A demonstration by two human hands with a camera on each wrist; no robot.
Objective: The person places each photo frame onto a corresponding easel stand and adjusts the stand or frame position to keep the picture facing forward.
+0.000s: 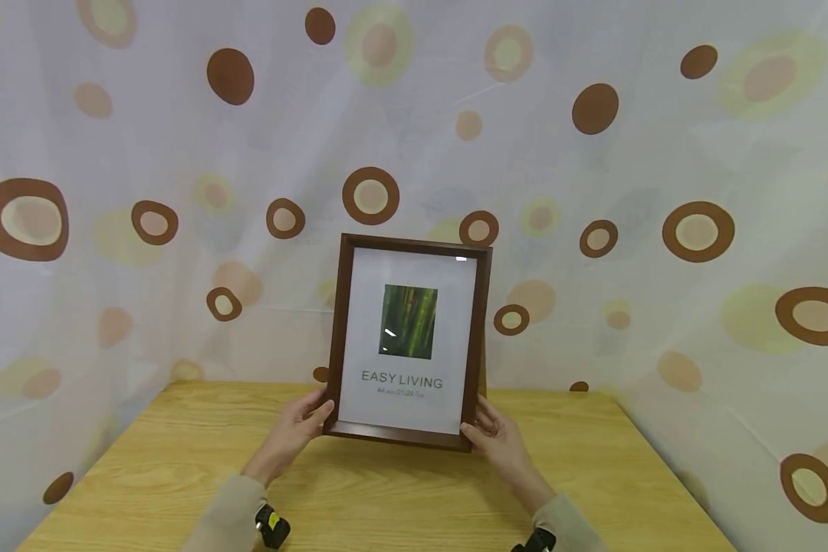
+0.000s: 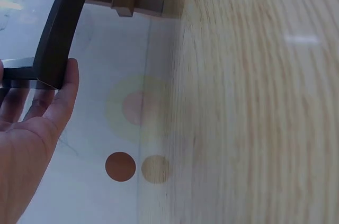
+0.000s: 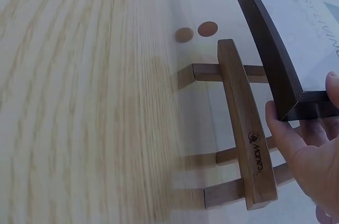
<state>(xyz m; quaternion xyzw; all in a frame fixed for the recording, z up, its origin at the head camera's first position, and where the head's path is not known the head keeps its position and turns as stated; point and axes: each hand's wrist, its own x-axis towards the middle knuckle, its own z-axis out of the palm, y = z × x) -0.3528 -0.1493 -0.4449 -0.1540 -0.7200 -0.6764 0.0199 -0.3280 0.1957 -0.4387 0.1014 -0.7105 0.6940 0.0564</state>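
Observation:
A dark brown picture frame (image 1: 338,337) is held up and slightly tilted in front of me by both hands. Behind its glazing, a white sheet reads "EASY LIVING" around a small green picture. My left hand (image 1: 295,425) grips the lower left corner, thumb on the front and fingers behind. At the lower right corner, my right hand (image 1: 500,445) does the same. In the right wrist view a wooden easel (image 3: 246,128) with a printed logo stands on the table beyond the frame; the head view mostly hides it behind the frame.
The light wood-grain table (image 1: 179,475) spans the lower part of the view. A white curtain (image 1: 414,138) with brown, peach and yellow-green circles hangs behind it and along the sides.

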